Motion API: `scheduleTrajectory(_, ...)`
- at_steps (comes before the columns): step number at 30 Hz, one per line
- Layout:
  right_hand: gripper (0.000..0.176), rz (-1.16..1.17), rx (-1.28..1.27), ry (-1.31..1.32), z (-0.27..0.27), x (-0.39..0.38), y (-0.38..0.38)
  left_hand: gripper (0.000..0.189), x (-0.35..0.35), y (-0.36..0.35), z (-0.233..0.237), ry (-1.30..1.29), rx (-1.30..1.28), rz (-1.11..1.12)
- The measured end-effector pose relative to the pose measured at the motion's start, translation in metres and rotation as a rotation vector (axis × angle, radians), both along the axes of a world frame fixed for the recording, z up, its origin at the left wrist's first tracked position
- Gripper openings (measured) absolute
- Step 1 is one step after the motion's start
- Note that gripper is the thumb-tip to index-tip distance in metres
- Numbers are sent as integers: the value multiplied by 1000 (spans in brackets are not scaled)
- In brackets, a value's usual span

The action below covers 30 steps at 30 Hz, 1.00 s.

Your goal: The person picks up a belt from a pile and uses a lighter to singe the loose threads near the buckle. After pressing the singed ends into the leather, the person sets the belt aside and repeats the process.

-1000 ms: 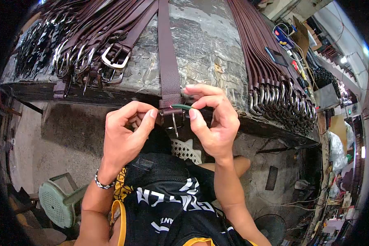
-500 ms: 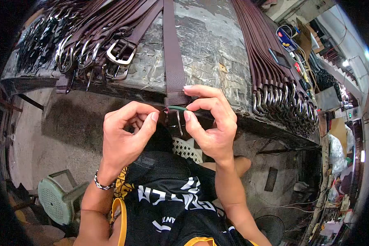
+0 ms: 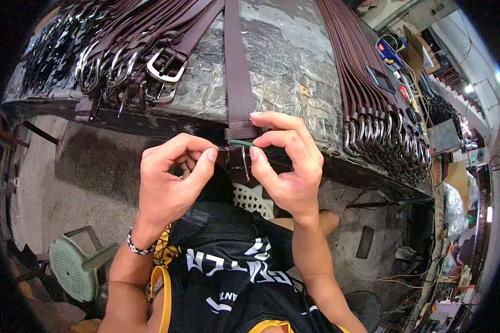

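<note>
Dark brown textured leather belt [image 3: 238, 83] lies lengthwise down the middle of the table [image 3: 283, 50], whose top is wrapped in creased silvery plastic sheeting. The strap's near end droops over the front edge, and the silver metal buckle [image 3: 240, 161] fitted there hangs just below that edge, between the two hands. The placement appears deliberate: the table carries the strap's length, so only the short overhanging end needs steadying, and it can be reached from both sides. The right hand [image 3: 289, 166] is closed in a pinch, its fingers [image 3: 272, 137] grasping a small thin green strip [image 3: 240, 143] that lies across the belt just above the buckle. The other digits arch clear, which keeps the work spot in sight. The left hand [image 3: 169, 177] is likewise pinched, thumb against forefinger, at the left edge of the buckle end. It seems to brace the belt against the right hand, though exactly what sits between those tips is too small to tell. A silver chain bracelet [image 3: 139, 247] sits on the left wrist. On the left of the table lies a loose heap of brown belts with silver buckles [image 3: 144, 61]. Along the right side a tidy row of brown belts with hooked buckles [image 3: 383, 133] hangs over the edge, well apart from the hands. Below, a white perforated plastic item [image 3: 253, 201] shows near the lap, and a pale green plastic stool [image 3: 78, 266] stands on the concrete floor [image 3: 89, 172].
</note>
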State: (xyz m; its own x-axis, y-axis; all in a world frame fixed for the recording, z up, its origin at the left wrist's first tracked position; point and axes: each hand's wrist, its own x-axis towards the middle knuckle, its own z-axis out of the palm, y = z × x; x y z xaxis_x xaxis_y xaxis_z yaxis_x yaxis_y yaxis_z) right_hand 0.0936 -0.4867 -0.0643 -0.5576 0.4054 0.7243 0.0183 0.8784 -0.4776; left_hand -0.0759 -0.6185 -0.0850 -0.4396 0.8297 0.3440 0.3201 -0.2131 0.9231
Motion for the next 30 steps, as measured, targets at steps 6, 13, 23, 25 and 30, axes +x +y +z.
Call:
scheduleTrajectory(6, 18, 31, -51, 49, 0, 2, 2, 11, -9, -5, 0, 26, -31, 62)
scheduleTrajectory(13, 12, 154, -354, 264, -1, 17, 20, 36, -34, -7, 4, 236, -235, 256)
scheduleTrajectory(23, 9, 65, -510, 366, -6, 15, 16, 27, 37, 45, 32, 725, 93, 203)
scheduleTrajectory(25, 9, 64, -502, 369, -7, 13, 16, 23, 43, 48, 37, 737, 18, 215)
scheduleTrajectory(30, 11, 91, -466, 365, -10, 16, 17, 16, 38, 46, 31, 692, 126, 159)
